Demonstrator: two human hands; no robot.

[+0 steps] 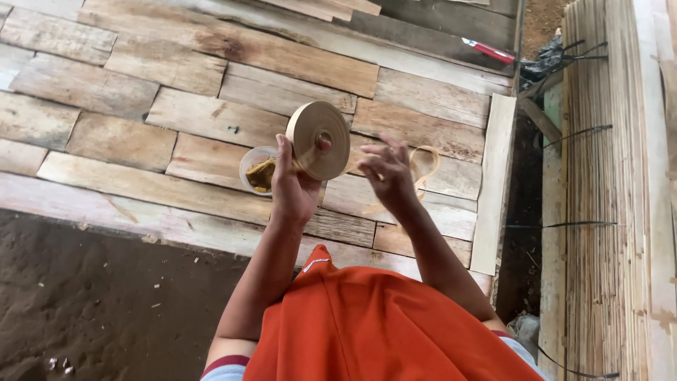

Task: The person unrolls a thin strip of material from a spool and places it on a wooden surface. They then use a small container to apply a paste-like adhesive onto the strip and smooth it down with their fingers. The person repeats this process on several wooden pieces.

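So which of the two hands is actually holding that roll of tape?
The left hand: its thumb goes through the core of the tan tape roll. The right hand only handles the loose strip.

Veneer sheets (211, 116) — red cutter (489, 50)

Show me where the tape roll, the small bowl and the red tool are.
tape roll (319, 141): head view, on its flat side face.
small bowl (251, 159): head view, on its pale rim.
red tool (490, 51): head view, on its red handle.
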